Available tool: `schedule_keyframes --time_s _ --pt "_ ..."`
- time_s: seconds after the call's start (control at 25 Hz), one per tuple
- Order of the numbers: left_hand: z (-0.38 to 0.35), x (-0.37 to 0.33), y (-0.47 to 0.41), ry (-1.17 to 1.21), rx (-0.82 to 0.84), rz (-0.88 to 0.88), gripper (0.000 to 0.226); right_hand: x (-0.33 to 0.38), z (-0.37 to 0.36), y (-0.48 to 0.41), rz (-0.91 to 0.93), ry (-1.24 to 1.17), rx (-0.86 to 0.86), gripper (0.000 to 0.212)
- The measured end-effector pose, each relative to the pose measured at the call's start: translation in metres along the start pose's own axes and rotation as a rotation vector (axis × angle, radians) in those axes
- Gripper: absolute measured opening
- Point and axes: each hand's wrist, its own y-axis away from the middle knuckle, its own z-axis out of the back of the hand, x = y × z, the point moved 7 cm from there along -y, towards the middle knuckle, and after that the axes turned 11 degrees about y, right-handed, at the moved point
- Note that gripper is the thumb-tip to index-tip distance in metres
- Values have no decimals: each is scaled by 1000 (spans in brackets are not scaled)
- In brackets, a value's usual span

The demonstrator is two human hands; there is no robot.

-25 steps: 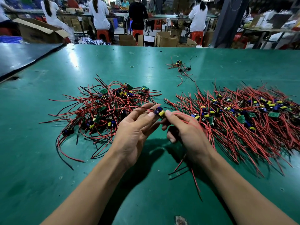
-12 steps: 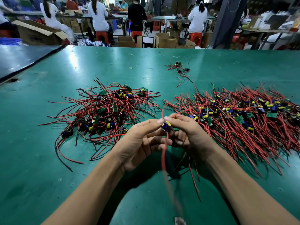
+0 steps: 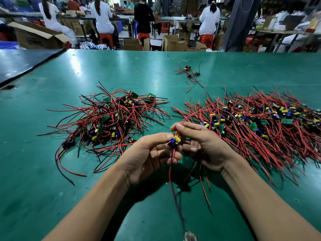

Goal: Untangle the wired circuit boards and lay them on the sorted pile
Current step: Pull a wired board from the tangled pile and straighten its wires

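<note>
Pinching one small circuit board (image 3: 174,142) between the curled fingers (image 3: 161,136) of the left hand (image 3: 149,153), blue and yellow parts up, in the air just above the table (image 3: 121,66). Gripping a red wire (image 3: 191,115), likely of that board, with the bent fingers (image 3: 185,126) of the right hand (image 3: 206,148), right next to the left one, almost touching. Looks like the pulling-apart step: board lifted clear of the heap, not yet put down. Keep the left pinch firm on the board's edges, not on the little parts, to avoid snapping anything off. Slide the right fingers slowly along the wire, from the board out to the tip, to pull it straight. Watch the other wires (image 3: 170,178) hanging down under the hands, and shake them loose from each other. Stop pulling at any snag and turn the board instead of tugging harder. Keep clear of the messy pile (image 3: 111,117) on the left, to avoid catching a loose end in it. Then carry the board over to the sorted pile (image 3: 260,129), lying close beside the right hand, and lay it flat there with wires pointing the same way as the rest. Leave the small stray bunch (image 3: 189,73) far up the table for later
</note>
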Motion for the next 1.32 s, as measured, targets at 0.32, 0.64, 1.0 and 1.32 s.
schedule_keyframes --time_s 0.32,0.64,1.0,1.32 --pt "-2 -1 -2 -25 55 -36 25 0 6 -2 13 -26 -94 15" --pt "8 -1 -7 -120 -129 -75 8 -2 18 -3 -35 105 -220 29" --pt "6 1 -9 -304 -115 -163 20 -9 26 -7 -165 -255 -325 27" --pt "16 -2 -10 -463 -226 -280 15 -15 20 -5 -68 221 -362 34"
